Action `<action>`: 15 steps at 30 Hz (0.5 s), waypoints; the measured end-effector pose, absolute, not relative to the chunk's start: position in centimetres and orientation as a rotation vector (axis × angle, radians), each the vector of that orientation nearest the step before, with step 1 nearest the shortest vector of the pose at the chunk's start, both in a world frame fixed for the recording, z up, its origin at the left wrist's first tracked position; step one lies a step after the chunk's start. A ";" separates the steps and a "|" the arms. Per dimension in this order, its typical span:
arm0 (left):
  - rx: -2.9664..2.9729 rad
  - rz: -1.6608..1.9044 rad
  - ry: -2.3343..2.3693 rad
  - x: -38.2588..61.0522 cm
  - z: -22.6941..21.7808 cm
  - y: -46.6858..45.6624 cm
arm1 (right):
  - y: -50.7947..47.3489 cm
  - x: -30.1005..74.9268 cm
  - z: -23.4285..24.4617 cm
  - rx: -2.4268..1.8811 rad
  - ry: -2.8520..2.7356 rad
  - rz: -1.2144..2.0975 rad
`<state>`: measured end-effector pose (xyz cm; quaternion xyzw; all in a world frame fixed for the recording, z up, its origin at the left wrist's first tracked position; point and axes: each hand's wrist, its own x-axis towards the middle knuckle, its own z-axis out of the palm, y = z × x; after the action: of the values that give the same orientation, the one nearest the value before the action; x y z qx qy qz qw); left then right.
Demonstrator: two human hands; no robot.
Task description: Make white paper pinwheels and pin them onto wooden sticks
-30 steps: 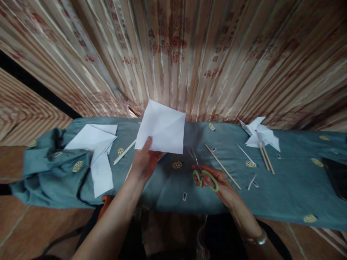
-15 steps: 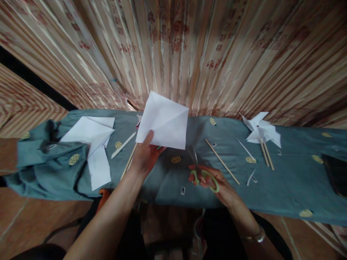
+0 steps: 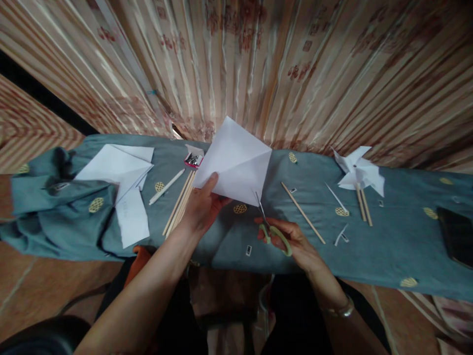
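Observation:
My left hand (image 3: 202,209) holds up a creased white paper square (image 3: 236,162) by its lower left corner, above the blue-grey tablecloth (image 3: 388,246). My right hand (image 3: 291,239) grips green-handled scissors (image 3: 271,227), and their blades point up at the paper's lower right corner. A bundle of wooden sticks (image 3: 180,203) lies on the cloth just left of my left hand.
White paper sheets (image 3: 118,172) lie at the left. A small pink box of pins (image 3: 193,159) sits behind the sticks. A single stick (image 3: 303,213), paper slivers (image 3: 342,235), a finished paper pinwheel (image 3: 357,173) on sticks and a dark phone (image 3: 456,235) lie to the right. A striped curtain (image 3: 258,64) hangs behind.
My left hand has raised and turned the paper to the right. My right hand has lifted the scissors toward the paper's lower corner. The view has shifted, and the pin box and stick bundle now show.

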<state>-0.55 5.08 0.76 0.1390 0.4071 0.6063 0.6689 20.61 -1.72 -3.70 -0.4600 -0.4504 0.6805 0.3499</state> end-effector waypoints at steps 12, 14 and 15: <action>0.302 1.327 0.918 -0.4 0.1 4.7 | -1.8 20.7 -3.7 -1.228 -1.184 1.759; 0.313 1.323 0.912 -0.3 0.1 4.7 | -1.7 20.7 -3.7 -1.227 -1.194 1.757; 0.317 1.323 0.909 -0.3 0.1 4.7 | -1.7 20.7 -3.7 -1.225 -1.200 1.756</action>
<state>-0.34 4.70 0.05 0.1416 0.4055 0.5902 0.6834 20.72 -1.73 -3.71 -0.4699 -0.4602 0.6738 0.3368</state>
